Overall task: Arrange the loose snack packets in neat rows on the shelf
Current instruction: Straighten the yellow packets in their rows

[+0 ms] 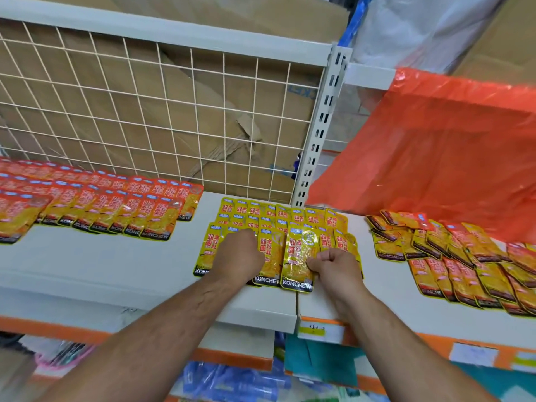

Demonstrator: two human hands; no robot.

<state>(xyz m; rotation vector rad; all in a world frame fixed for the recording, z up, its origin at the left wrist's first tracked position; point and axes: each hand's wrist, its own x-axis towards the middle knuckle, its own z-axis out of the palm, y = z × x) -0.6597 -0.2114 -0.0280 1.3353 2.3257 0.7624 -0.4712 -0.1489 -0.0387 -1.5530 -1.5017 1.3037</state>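
Observation:
Yellow snack packets (278,219) lie in overlapping rows at the middle of the white shelf (95,265). My left hand (240,253) rests on the front row with its fingers curled down onto the packets. My right hand (333,265) pinches one yellow packet (298,256) in the front row, just right of the left hand. A neat block of orange packets (95,201) covers the shelf's left part. A loose, overlapping heap of packets (452,256) lies on the right shelf section.
A white wire grid (162,111) backs the shelf, with cardboard behind it. A slotted upright post (322,126) divides the two sections. An orange plastic bag (443,146) hangs over the right heap. Price labels (313,329) sit on the shelf's front edge.

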